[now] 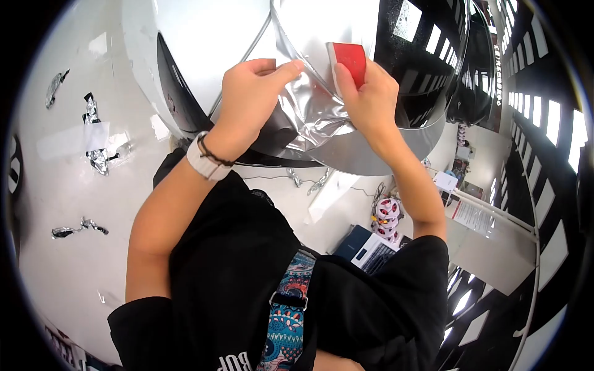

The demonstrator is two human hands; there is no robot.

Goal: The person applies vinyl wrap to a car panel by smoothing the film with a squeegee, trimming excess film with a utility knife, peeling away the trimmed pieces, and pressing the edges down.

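A glossy silver film (312, 111), creased and wrinkled, lies over the curved edge of a car body panel (334, 15) in front of me. My left hand (247, 102) is closed, its thumb stretched to a fold of the film and the other fingers curled and partly hidden. My right hand (376, 102) grips a red squeegee (351, 60) with a pale edge, thumb across its face. The squeegee is held against or just over the film, to the right of the fold; exact contact cannot be made out. A loose flap of film (377, 148) hangs below my right wrist.
Crumpled silver film scraps (96, 133) are scattered over the pale floor (68, 191). Below the panel at right are a dark blue box (352, 241) and a pink-white object (387, 216). A glossy black surface (427, 55) reflects ceiling lights. A white panel with print (489, 241) stands farther right.
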